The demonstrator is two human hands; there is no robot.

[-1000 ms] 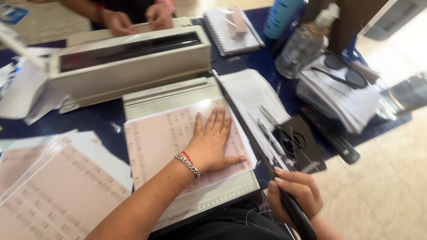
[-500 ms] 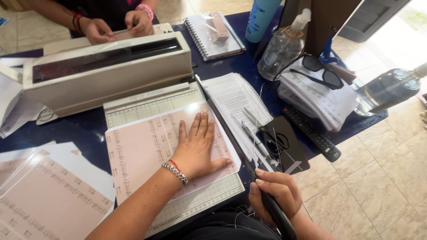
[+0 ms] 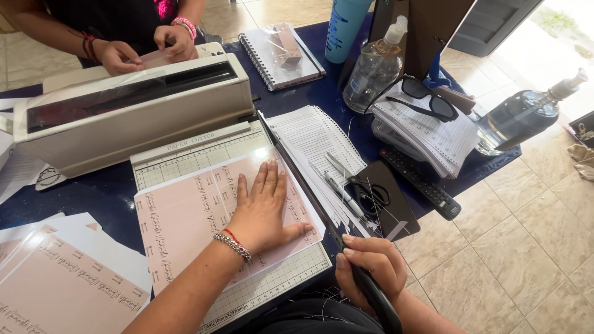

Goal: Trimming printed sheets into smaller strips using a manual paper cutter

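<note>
My left hand point(image 3: 265, 209) lies flat with fingers spread on a pink printed sheet point(image 3: 185, 216), pressing it onto the gridded bed of a paper cutter point(image 3: 185, 154). A chain bracelet and a red cord circle that wrist. My right hand point(image 3: 370, 266) is closed around the black handle point(image 3: 377, 303) of the cutter's long blade arm point(image 3: 297, 179), which lies lowered along the sheet's right edge.
Another person's hands point(image 3: 139, 49) feed a sheet into a beige machine point(image 3: 130, 105) across the dark blue table point(image 3: 111, 192). Pink sheets point(image 3: 55, 284) lie at left. Perforated paper point(image 3: 322, 142), scissors point(image 3: 368, 195), remote point(image 3: 421, 182), sunglasses point(image 3: 424, 96), bottles point(image 3: 371, 68) and a notebook point(image 3: 281, 55) crowd the right.
The view has shifted, so everything sits lower and further left in frame. Both my hands keep their hold; the blade arm stays down along the sheet's edge.
</note>
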